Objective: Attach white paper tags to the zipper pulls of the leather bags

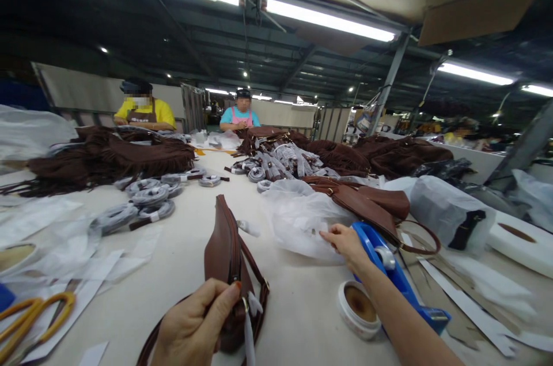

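My left hand point(194, 323) grips a brown leather handbag point(221, 245) at the end of its zipper, thumb on top. The bag stands on edge on the table, with its strap looping on both sides and a white wrapped piece hanging near a gold ring. My right hand point(344, 244) is stretched out over a crumpled clear plastic bag point(298, 219), index finger extended and the others partly bent. Its fingertips are at the plastic; whether they touch it I cannot tell. Under my right forearm is a blue tape dispenser point(372, 242), with a tape roll point(359, 308) beside it.
Orange-handled scissors point(41, 314) lie at the lower left. Coiled, wrapped straps point(151, 196) and dark brown fringed pieces point(112, 158) cover the left back. More brown bags point(367, 199) and a large white roll point(521, 242) are on the right. Two people point(239, 115) point(144, 106) sit opposite.
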